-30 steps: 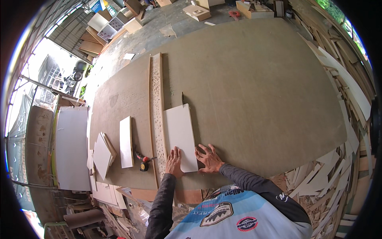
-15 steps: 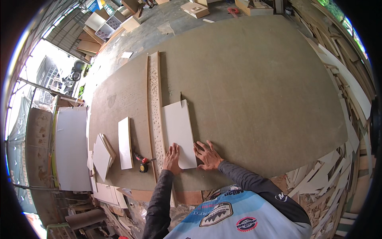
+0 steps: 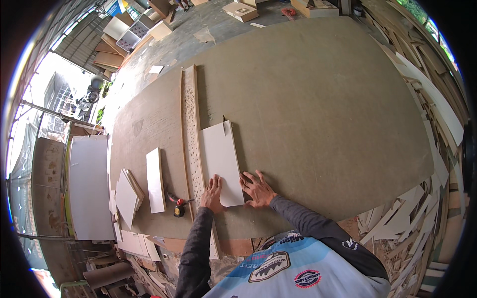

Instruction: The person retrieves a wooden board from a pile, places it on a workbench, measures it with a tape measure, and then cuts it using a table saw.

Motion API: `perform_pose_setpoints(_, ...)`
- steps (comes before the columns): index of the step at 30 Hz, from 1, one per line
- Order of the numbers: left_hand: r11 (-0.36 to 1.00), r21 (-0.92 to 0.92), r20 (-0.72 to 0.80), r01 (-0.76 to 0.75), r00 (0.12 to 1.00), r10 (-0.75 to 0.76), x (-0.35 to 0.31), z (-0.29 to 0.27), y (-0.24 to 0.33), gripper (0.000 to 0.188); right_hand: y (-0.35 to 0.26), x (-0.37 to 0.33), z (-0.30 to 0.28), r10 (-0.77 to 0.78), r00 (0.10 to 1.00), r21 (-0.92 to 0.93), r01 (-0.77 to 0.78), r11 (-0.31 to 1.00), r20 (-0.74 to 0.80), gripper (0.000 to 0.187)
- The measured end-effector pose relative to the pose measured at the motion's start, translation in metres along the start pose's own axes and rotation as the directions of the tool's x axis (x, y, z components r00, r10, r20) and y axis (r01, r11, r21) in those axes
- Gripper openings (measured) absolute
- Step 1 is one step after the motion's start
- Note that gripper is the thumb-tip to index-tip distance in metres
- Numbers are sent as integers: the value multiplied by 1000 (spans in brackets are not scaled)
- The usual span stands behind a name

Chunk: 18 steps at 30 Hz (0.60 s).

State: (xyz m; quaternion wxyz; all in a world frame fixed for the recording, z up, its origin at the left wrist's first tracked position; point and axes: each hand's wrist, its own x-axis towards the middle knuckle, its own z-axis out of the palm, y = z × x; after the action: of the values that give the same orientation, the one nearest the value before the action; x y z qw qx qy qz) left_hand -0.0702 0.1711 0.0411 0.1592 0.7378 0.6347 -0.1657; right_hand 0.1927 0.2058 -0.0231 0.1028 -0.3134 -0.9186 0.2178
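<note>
A white rectangular panel (image 3: 222, 159) lies on the brown tabletop, its left long edge against a long speckled wooden strip (image 3: 190, 109). My left hand (image 3: 212, 193) rests on the panel's near left part, fingers spread and pointing away from me. Against the panel's right edge, near its front end, my right hand (image 3: 257, 189) lies with fingers apart. A thin dark blade-like piece (image 3: 224, 118) sticks up at the panel's far edge, where a short slit runs into the panel. Neither hand is wrapped around anything.
Left of the strip lie a narrow white panel (image 3: 155, 180), stacked white pieces (image 3: 129, 199), a yellow-black tape measure (image 3: 179, 211) and a red-and-black tool (image 3: 174, 198). Wood offcuts (image 3: 397, 218) heap along the right side. A large white board (image 3: 88, 188) stands at the left.
The white panel has slid slightly away from me along the strip, with both hands moving along with it. The slit by the dark blade-like piece looks a little longer.
</note>
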Motion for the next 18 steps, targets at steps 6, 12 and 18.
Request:
perform_pose_setpoints(6, 1000, 2, -4, -13, 1000, 13, 10, -6, -1, 148, 9, 7, 1, -9, 1000, -52, 8, 999, -15, 105)
perform_pose_setpoints(12, 997, 46, -5, -62, 998, 62, 18, -3, -16, 149, 10, 13, -3, 6, 1000, -55, -7, 998, -5, 105)
perform_pose_setpoints(18, 997, 20, -12, -77, 997, 77, 26, -12, -17, 145, 17, 19, -4, -5, 999, -65, 3, 998, -36, 106)
